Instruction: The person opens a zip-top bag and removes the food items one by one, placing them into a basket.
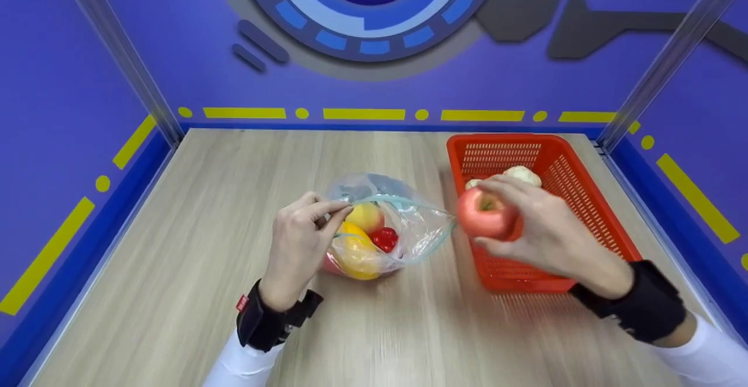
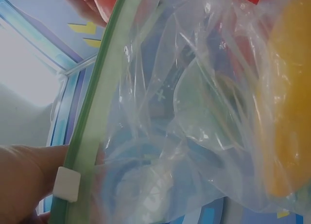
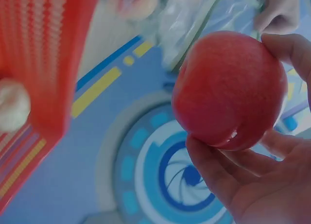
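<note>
My left hand (image 1: 299,232) pinched the bag (image 1: 428,230) by its rim on the desk (image 1: 193,246)! And my right hand (image 1: 546,229) curled its fingers round an apple (image 1: 482,217), just beside the bag, by the basket's (image 1: 520,283) left edge.

One bag (image 1: 425,230), one basket (image 1: 575,194), one held apple (image 1: 482,217), three-plus bagged items (image 1: 359,258).

Sleeves (image 1: 710,352) are white, wristbands (image 1: 648,305) black, with a red tag (image 1: 242,303) on the left.
</note>
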A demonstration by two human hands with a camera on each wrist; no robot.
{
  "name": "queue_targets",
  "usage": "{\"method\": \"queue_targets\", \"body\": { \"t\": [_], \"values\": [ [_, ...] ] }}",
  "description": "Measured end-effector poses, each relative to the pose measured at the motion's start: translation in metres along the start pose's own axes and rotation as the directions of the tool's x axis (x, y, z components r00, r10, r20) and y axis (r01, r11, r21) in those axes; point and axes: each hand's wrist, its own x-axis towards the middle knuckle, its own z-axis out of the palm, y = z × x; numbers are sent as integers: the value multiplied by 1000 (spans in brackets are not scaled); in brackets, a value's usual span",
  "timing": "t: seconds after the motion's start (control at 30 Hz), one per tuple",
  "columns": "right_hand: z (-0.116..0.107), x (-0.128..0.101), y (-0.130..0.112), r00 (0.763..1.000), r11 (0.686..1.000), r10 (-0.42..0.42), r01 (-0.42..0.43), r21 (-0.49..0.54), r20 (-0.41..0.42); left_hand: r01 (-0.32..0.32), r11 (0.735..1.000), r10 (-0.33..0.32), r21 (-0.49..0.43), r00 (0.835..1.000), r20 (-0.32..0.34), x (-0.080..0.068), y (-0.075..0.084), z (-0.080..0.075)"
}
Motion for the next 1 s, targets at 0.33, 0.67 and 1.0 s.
{"method": "queue_targets", "body": {
  "t": [0.33, 0.67, 1.0],
  "values": [
    [-11, 11, 86, 916, 946, 324, -313, -83, 239, 1, 1000, -1, -10, 1000, -5, 0, 0, 1],
    [10, 12, 162, 795, 899, 436, -400, -177, 421, -21, 1000, 21, -10, 1000, -10, 1, 0, 2],
    [26, 11, 190, 760, 889, 457, -408, -207, 462, -7, 1000, 7, -10, 1000, 8, 0, 0, 1]
  ]
}}
